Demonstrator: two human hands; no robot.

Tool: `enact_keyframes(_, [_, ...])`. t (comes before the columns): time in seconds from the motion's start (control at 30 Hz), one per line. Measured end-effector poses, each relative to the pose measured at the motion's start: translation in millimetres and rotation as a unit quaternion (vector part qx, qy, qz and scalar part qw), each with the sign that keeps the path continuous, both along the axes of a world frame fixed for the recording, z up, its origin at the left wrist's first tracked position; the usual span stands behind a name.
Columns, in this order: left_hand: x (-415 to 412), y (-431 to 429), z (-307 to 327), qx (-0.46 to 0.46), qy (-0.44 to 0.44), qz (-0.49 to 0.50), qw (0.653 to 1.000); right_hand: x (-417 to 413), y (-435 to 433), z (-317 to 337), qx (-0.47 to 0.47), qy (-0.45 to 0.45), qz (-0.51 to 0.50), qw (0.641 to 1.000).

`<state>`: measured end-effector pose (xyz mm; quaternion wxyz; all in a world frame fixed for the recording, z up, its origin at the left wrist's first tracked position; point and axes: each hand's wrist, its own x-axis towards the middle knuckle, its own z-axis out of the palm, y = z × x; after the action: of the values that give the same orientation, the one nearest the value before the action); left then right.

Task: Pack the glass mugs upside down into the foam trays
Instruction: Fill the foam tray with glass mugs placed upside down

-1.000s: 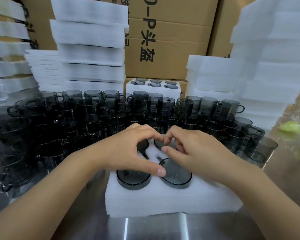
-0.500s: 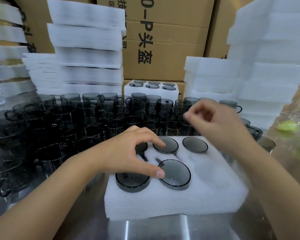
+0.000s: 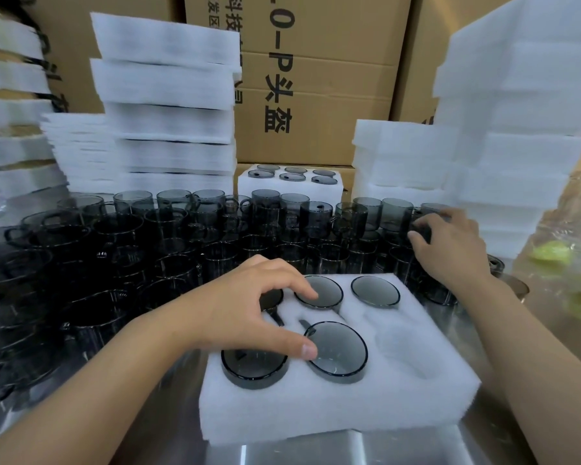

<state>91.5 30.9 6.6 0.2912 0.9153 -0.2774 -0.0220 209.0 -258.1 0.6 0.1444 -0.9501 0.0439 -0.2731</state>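
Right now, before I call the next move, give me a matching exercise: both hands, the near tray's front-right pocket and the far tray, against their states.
1 left hand
2 right hand
3 front-right pocket
4 far tray

A full, by the cardboard boxes
B empty
C resting on packed mugs
D curled round a loose mug

Pairs: 1-C, 2-D, 3-B, 4-A.

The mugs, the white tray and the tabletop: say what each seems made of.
The mugs: smoky grey glass, glossy; see-through walls, bright rim glints. The tray: white foam, matte; fuzzy, soft-looking edges. The tabletop: probably stainless steel, brushed; streaky reflections.
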Motion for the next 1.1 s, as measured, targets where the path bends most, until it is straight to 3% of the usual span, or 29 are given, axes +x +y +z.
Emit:
enact_keyframes(0.6, [3, -4, -3, 0.024, -0.035, 0.029, 0.999, 5, -1, -10, 0.052, -0.041, 0.004, 0.998])
enact_keyframes(0.97, [2, 2, 1, 0.059, -0.116, 0.142, 0.981, 9, -2, -13, 0.090, -0.086, 0.025, 0.992])
enact_keyframes(1.1, [5, 5, 3, 0.047, -0.108, 0.160, 0.980, 10, -3, -13, 0.092, -0.090, 0.027, 0.991])
